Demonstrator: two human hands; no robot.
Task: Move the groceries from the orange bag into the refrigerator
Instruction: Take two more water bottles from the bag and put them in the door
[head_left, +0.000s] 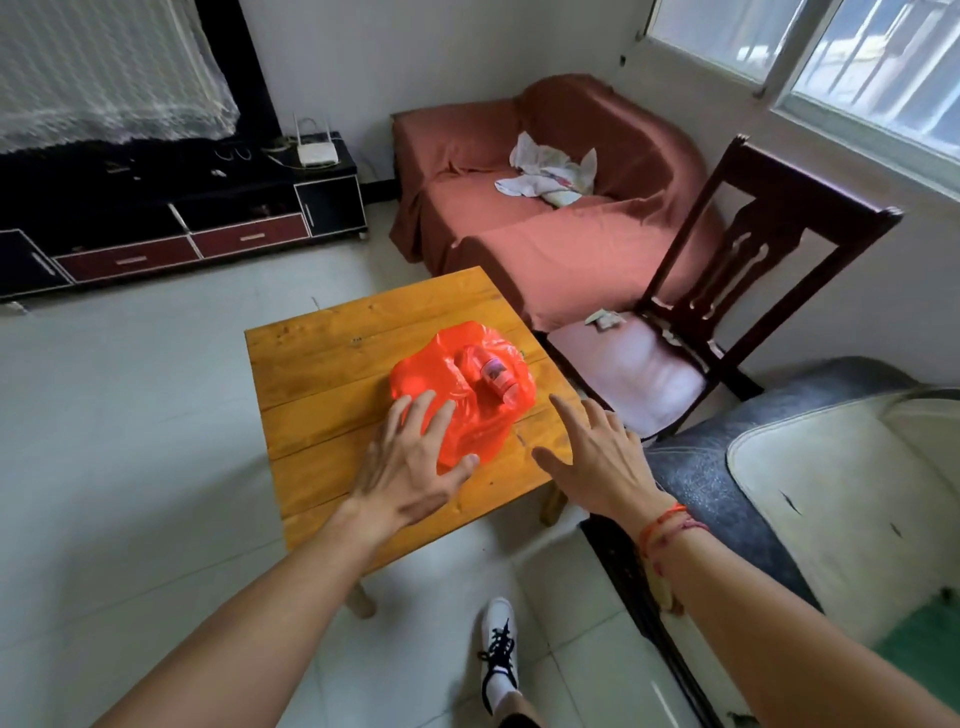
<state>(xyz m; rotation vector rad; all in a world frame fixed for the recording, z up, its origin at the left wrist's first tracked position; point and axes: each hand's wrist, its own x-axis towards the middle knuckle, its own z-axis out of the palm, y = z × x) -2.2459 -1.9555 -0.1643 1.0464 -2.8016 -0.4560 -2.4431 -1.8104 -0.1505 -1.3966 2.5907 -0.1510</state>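
Observation:
An orange plastic bag (457, 379) lies crumpled on a small wooden table (332, 343). Through its thin plastic a small bottle with a purple label (496, 375) shows, lying on its side. My left hand (410, 462) hovers spread over the bag's near left edge, fingers apart and holding nothing; I cannot tell if the fingertips touch the plastic. My right hand (597, 457) is open too, just right of the bag above the table's right edge, apart from the bag. No refrigerator is in view.
A dark wooden chair (737, 291) with a pink cushion stands right of the table. Behind it is a sofa under a red cover (545, 218). A black TV cabinet (171, 218) lines the far left wall. A worn armchair (831, 493) sits close on my right.

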